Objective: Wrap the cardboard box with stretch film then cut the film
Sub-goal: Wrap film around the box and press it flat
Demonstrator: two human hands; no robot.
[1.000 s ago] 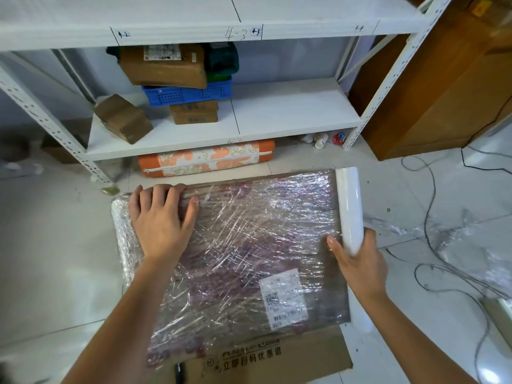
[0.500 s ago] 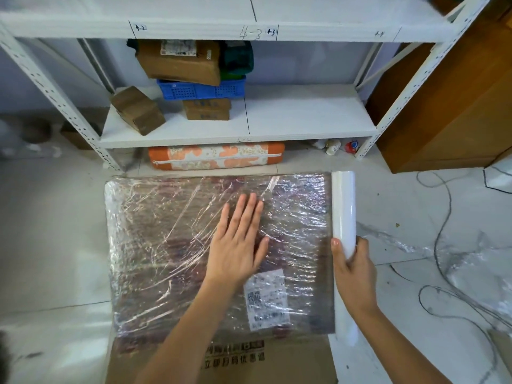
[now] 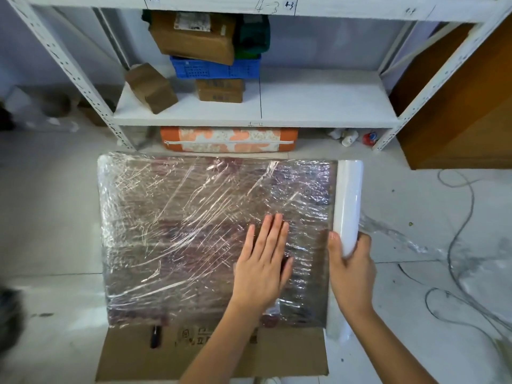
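Note:
A flat cardboard box (image 3: 210, 353) lies on the floor, most of its top covered in wrinkled clear stretch film (image 3: 180, 231); a bare brown strip shows along the near edge. My left hand (image 3: 263, 261) presses flat, fingers straight, on the film at the box's right-middle. My right hand (image 3: 350, 270) grips the white film roll (image 3: 349, 200), which stands along the box's right edge. Film runs from the roll across the box top. A dark slim object (image 3: 155, 336) lies on the bare cardboard strip.
A white metal shelf rack (image 3: 318, 103) stands just beyond the box with cardboard parcels (image 3: 194, 37) and a blue crate (image 3: 216, 68). An orange patterned bag (image 3: 230, 139) lies under it. Cables (image 3: 460, 231) and loose film scraps trail on the floor to the right. A wooden cabinet (image 3: 465, 112) stands at right.
My left hand slid from the box's far left corner across the film to the right-middle, smoothing it. The right hand kept hold of the roll at the right edge.

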